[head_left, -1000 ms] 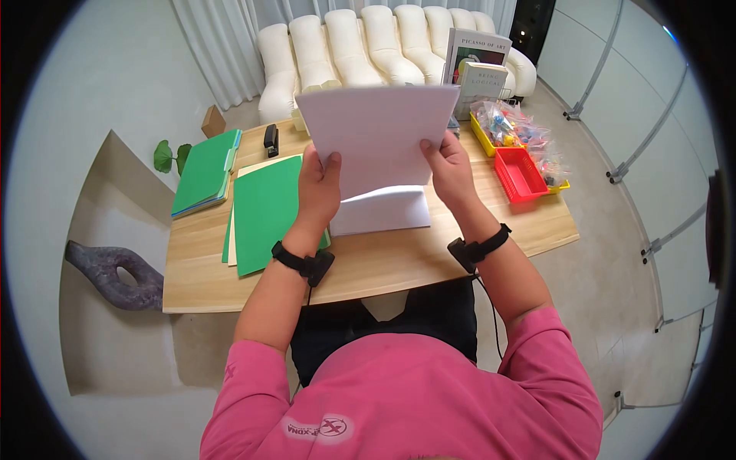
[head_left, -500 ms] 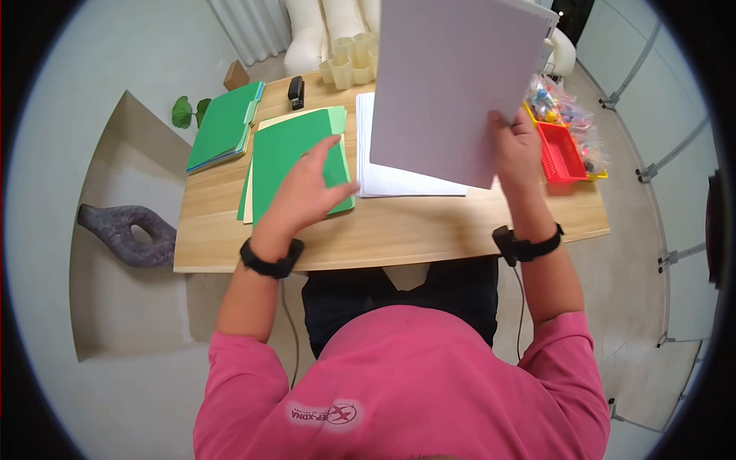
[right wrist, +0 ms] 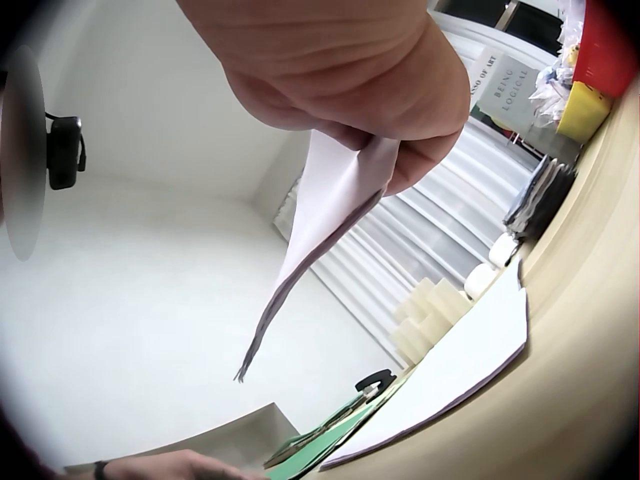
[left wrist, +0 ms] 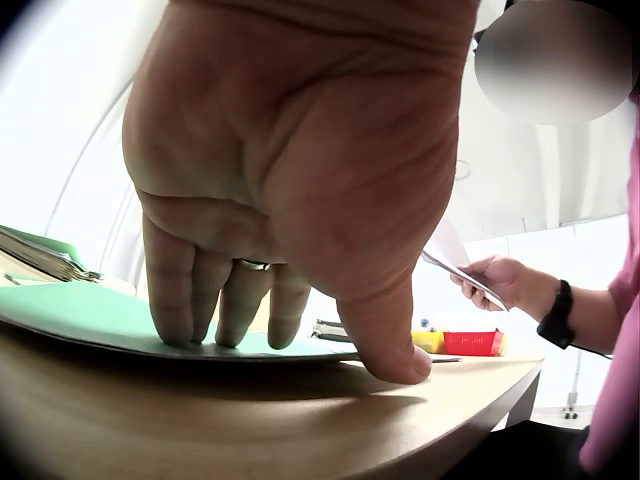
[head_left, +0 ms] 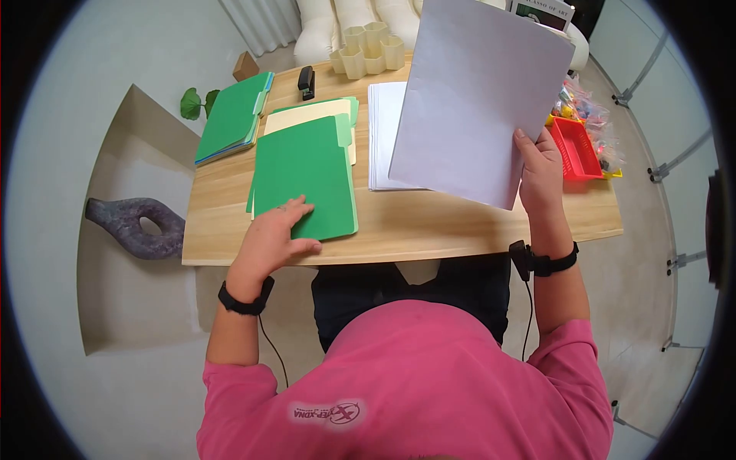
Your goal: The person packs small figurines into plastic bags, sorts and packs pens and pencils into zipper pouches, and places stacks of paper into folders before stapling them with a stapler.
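Note:
My right hand (head_left: pixel 543 172) grips a thin stack of white paper (head_left: pixel 475 107) by its lower right edge, thumb on the near face. That stack is raised over the table and tilted. Beneath it lies another white paper stack (head_left: pixel 386 138), partly covered in the head view. My left hand (head_left: pixel 280 234) is at the near end of a green file folder (head_left: pixel 307 169). In the left wrist view its straight fingers (left wrist: pixel 232 325) press on the folder's top, and the thumb reaches past the near edge. A cream folder (head_left: pixel 307 115) and more green show under this folder.
Several green folders (head_left: pixel 236 119) are piled at the left. A black stapler (head_left: pixel 307 82) and a pale hexagonal organizer (head_left: pixel 368 55) stand at the back. On the right are a red basket (head_left: pixel 576 149) and bagged small items (head_left: pixel 590 115). The table's front edge (head_left: pixel 429 255) runs near me.
My left hand let go of the paper and moved left onto the green folder, which has slid toward me off the cream one. The right hand carried the paper stack to the right.

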`<action>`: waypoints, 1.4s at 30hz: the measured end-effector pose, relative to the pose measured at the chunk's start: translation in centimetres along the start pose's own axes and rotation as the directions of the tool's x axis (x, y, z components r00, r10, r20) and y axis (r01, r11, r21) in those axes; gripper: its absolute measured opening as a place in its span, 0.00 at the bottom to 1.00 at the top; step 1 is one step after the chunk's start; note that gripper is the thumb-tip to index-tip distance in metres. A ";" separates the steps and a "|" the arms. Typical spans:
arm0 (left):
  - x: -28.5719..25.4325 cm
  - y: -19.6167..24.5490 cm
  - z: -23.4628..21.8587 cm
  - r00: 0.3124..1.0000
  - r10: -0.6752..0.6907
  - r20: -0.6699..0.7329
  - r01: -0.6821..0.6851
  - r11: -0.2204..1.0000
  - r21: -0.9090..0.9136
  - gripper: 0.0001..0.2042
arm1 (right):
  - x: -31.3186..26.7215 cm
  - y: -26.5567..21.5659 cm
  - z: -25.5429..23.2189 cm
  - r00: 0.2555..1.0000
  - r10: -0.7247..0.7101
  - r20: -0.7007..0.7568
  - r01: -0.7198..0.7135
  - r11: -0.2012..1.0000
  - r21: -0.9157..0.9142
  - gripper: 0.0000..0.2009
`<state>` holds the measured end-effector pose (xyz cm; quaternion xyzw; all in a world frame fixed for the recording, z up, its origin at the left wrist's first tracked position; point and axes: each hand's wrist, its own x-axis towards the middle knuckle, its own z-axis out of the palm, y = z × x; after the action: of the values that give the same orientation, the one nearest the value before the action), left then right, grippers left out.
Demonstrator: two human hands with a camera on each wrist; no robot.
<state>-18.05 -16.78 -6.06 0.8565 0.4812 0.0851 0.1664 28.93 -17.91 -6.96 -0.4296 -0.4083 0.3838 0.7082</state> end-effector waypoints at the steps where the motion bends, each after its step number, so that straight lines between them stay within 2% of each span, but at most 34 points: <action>1: -0.3 0.1 -0.3 1.000 -0.025 0.012 0.026 0.998 -0.060 0.35 | 0.0 0.1 -0.3 1.000 0.002 -0.002 -0.002 1.000 0.000 0.16; 3: -0.7 -0.1 -0.3 0.998 -0.053 0.026 0.056 0.991 -0.121 0.33 | 0.0 0.6 -0.8 0.999 0.038 -0.027 -0.038 0.999 0.001 0.15; 5: -0.9 -1.0 0.6 0.998 0.042 -0.043 -0.043 0.999 -0.004 0.27 | 0.1 1.0 -0.9 0.999 0.039 -0.032 -0.039 0.999 -0.006 0.15; 6: -0.8 -1.4 0.7 0.998 0.041 -0.045 -0.041 0.999 -0.004 0.27 | 0.1 1.1 -0.8 0.998 0.040 -0.041 -0.041 0.999 -0.014 0.14; 8: -0.6 -2.0 0.9 0.997 -0.073 0.008 0.072 0.958 -0.278 0.19 | 0.1 1.2 -0.3 0.998 0.047 -0.037 -0.048 0.999 -0.009 0.14; 9: -0.6 -2.1 1.3 0.997 -0.073 0.004 0.071 0.958 -0.279 0.19 | 0.2 1.2 0.0 0.998 0.053 -0.036 -0.053 0.999 -0.004 0.14; 10: -0.8 -2.1 1.8 0.970 -0.208 -0.123 0.153 0.924 -0.351 0.16 | 0.3 1.2 0.2 0.998 0.051 -0.033 -0.051 0.999 -0.005 0.14; 11: -0.9 -2.0 2.2 0.909 -0.344 -0.237 0.219 0.876 -0.431 0.15 | 0.5 1.3 0.5 0.995 0.097 -0.021 -0.097 0.995 -0.011 0.14; 12: -0.9 -2.0 2.5 0.907 -0.346 -0.242 0.218 0.875 -0.433 0.15 | 0.7 1.3 1.0 0.990 0.142 -0.008 -0.143 0.990 -0.016 0.14; 13: -0.9 -1.9 2.6 0.810 -0.411 -0.418 0.057 0.765 -0.641 0.15 | 0.8 1.1 1.7 0.990 0.140 -0.002 -0.140 0.990 -0.017 0.14; 14: -0.9 -1.7 2.6 0.669 -0.506 -0.544 -0.155 0.621 -0.768 0.16 | 0.9 0.8 2.7 0.985 0.171 0.017 -0.170 0.984 -0.058 0.14; 15: -0.9 -1.4 2.5 0.662 -0.509 -0.549 -0.158 0.622 -0.767 0.16 | 0.9 0.7 3.8 0.978 0.203 0.037 -0.199 0.975 -0.099 0.14; 16: -1.0 -0.5 1.8 0.552 -0.603 -0.577 -0.348 0.462 -0.816 0.15 | 1.0 0.9 4.9 0.978 0.201 0.048 -0.196 0.976 -0.098 0.14; 17: -1.3 0.1 1.2 0.440 -0.699 -0.564 -0.539 0.297 -0.788 0.15 | 1.0 1.1 6.0 0.962 0.261 0.079 -0.246 0.955 -0.169 0.14; 19: -2.2 0.3 0.5 0.405 -0.702 -0.586 -0.588 0.292 -0.755 0.15 | 1.3 1.7 8.5 0.920 0.364 0.145 -0.316 0.908 -0.276 0.14; 20: -2.5 0.4 0.5 0.390 -0.700 -0.598 -0.627 0.274 -0.729 0.16 | 1.3 2.1 9.4 0.919 0.363 0.153 -0.313 0.909 -0.276 0.14; 21: -2.5 0.5 1.0 0.382 -0.702 -0.602 -0.630 0.279 -0.725 0.16 | 1.3 2.7 10.2 0.890 0.423 0.169 -0.363 0.883 -0.298 0.13; 23: -2.2 -0.3 2.6 0.262 -0.618 -0.741 -0.466 0.592 -0.658 0.18 | 1.8 4.3 12.7 0.835 0.509 0.206 -0.405 0.824 -0.396 0.13; 24: -2.1 -1.0 3.5 0.248 -0.618 -0.746 -0.470 0.596 -0.651 0.18 | 2.0 5.0 13.9 0.815 0.541 0.207 -0.392 0.779 -0.489 0.13; 26: -2.1 -2.6 5.2 0.429 -0.556 -0.712 -0.317 0.645 -0.695 0.18 | 2.5 6.3 16.4 0.778 0.593 0.210 -0.403 0.726 -0.557 0.14; 27: -2.4 -3.4 5.7 0.418 -0.559 -0.716 -0.317 0.649 -0.692 0.18 | 2.7 7.2 17.4 0.776 0.591 0.221 -0.396 0.729 -0.559 0.14; 29: -2.9 -4.6 6.2 0.567 -0.642 -0.516 -0.037 0.606 -0.794 0.17 | 3.2 8.5 19.1 0.737 0.656 0.163 -0.476 0.675 -0.564 0.14; 30: -3.0 -5.1 6.5 0.559 -0.645 -0.521 -0.040 0.607 -0.794 0.17 | 3.3 9.1 19.6 0.738 0.653 0.171 -0.469 0.678 -0.567 0.14; 32: -3.0 -5.4 6.9 0.555 -0.680 -0.479 -0.104 0.515 -0.851 0.16 | 3.5 9.8 20.5 0.699 0.703 0.128 -0.504 0.613 -0.609 0.15; 33: -3.1 -5.8 7.1 0.542 -0.693 -0.475 -0.102 0.506 -0.856 0.16 | 3.5 10.3 21.0 0.693 0.708 0.134 -0.498 0.605 -0.622 0.15; 35: -3.0 -5.7 6.9 0.567 -0.673 -0.475 -0.122 0.502 -0.856 0.17 | 3.1 10.5 21.4 0.682 0.717 0.148 -0.513 0.612 -0.602 0.15; 38: -3.0 -5.3 6.8 0.552 -0.681 -0.481 -0.095 0.521 -0.848 0.17 | 2.2 9.1 22.0 0.644 0.755 0.124 -0.581 0.589 -0.562 0.16; 42: -3.2 -5.3 7.1 0.562 -0.694 -0.451 -0.057 0.511 -0.858 0.16 | 2.3 9.7 21.0 0.643 0.751 0.151 -0.536 0.581 -0.612 0.16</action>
<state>-21.74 -18.38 -14.58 0.4415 0.5772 0.6043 0.3266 8.84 -6.38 -9.07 -0.6354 -0.4393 0.5731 0.2736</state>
